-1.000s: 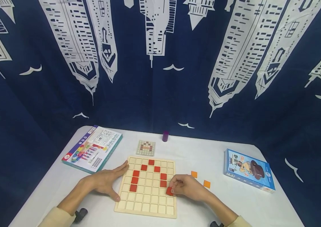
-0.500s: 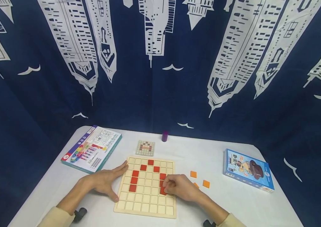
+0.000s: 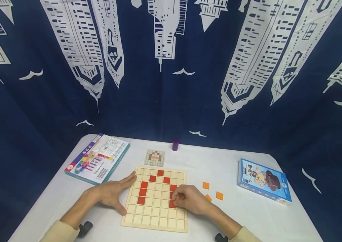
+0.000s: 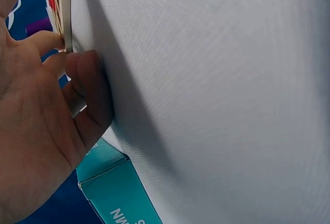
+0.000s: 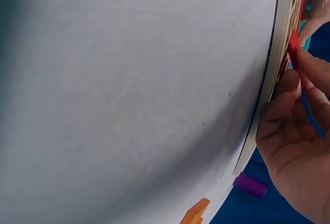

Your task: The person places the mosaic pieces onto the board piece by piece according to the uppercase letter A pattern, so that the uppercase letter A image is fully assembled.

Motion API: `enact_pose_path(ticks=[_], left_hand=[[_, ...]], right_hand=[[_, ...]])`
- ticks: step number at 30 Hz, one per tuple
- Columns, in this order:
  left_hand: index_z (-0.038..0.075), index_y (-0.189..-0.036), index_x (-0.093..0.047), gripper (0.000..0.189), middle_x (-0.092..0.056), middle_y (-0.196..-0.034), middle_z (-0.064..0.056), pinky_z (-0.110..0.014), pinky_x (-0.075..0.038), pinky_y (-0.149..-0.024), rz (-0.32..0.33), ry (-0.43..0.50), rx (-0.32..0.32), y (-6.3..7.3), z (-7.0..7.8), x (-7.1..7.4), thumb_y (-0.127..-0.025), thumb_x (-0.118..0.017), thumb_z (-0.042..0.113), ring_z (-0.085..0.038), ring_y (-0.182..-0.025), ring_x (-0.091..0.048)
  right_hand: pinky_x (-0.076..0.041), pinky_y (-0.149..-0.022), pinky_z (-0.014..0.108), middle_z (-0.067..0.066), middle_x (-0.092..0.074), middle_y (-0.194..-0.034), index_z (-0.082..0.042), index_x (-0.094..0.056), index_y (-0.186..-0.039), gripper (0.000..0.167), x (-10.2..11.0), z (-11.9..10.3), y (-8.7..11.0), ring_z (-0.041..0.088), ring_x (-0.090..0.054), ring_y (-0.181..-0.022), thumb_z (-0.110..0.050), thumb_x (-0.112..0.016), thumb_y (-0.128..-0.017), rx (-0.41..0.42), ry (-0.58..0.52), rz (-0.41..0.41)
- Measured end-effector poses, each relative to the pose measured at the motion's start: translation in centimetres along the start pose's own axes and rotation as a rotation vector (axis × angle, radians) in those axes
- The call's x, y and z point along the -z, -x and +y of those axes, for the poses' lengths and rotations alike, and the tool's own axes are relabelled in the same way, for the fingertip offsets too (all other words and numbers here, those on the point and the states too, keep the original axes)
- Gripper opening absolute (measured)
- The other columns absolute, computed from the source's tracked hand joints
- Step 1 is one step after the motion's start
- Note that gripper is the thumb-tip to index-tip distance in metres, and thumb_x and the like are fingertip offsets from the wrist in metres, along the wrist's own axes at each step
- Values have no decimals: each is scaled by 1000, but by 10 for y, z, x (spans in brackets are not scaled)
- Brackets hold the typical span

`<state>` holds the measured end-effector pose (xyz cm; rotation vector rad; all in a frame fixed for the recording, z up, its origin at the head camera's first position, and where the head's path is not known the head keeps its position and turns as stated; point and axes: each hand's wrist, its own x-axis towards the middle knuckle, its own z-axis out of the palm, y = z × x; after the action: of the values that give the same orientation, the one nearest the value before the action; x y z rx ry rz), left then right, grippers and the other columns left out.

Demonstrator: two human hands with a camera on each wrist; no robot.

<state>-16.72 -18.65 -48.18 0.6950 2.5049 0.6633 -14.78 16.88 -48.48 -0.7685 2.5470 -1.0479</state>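
Observation:
A pale wooden grid board (image 3: 155, 220) lies on the white table, with several red square tiles (image 3: 142, 192) set in its cells in an arch-like pattern. My right hand (image 3: 191, 199) is over the board's right side, pinching a red tile (image 3: 172, 204) at the bottom of the right column. In the right wrist view that red tile (image 5: 294, 49) stands slightly tilted at the thumb tip. My left hand (image 3: 111, 194) is spread along the board's left edge, fingertips at the upper rim and thumb at the lower. Curled fingers partly cover the neighbouring red tiles.
Orange tiles (image 3: 219, 195) lie right of the board, one partly behind the right hand. Beyond the board are a small pattern card (image 3: 154, 158) and a purple cylinder (image 3: 175, 145). A teal-edged box (image 3: 99, 159) stands left, a blue game box (image 3: 264, 181) right.
My right hand has moved slightly left with the red tile, from the board's right edge to the cell below the right-hand red column. The left hand stays in place.

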Motion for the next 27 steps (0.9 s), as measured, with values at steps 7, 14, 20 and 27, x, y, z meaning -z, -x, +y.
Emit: enact_pose_path(ticks=[7, 14, 20, 27], left_hand=[[16, -161, -24, 133, -5, -170, 1, -59, -31, -116, 3, -6, -7, -1, -1, 0, -55, -91, 59, -32, -150, -28], [15, -161, -24, 133, -5, -170, 1, -57, -32, -116, 2, -14, -8, -1, -2, 0, -55, -91, 59, -32, -150, -28], [15, -161, -24, 133, -5, -170, 0, -56, -32, -117, 2, -19, -13, -1, -2, 0, -55, -91, 59, -31, -150, -28], [15, -161, -24, 133, -5, -170, 1, -57, -32, -116, 4, -13, -10, -1, -2, 0, -55, -91, 58, -32, -150, -29]], right_hand=[[-50, -68, 20, -12, -62, -81, -20, -72, -89, 7, -1, 0, -1, 2, -56, -74, -17, -78, -88, -12, 18, 1], [-49, -67, 19, -13, -61, -79, -21, -73, -89, 8, -2, 1, -3, 1, -55, -73, -14, -78, -88, -16, 42, 2], [-49, -66, 19, -14, -60, -78, -21, -72, -88, 9, -3, 1, -3, 1, -55, -73, -14, -78, -87, -20, 54, 3], [-48, -66, 19, -14, -60, -77, -21, -72, -88, 9, -2, 0, -3, 1, -54, -72, -15, -78, -87, -24, 58, 1]])
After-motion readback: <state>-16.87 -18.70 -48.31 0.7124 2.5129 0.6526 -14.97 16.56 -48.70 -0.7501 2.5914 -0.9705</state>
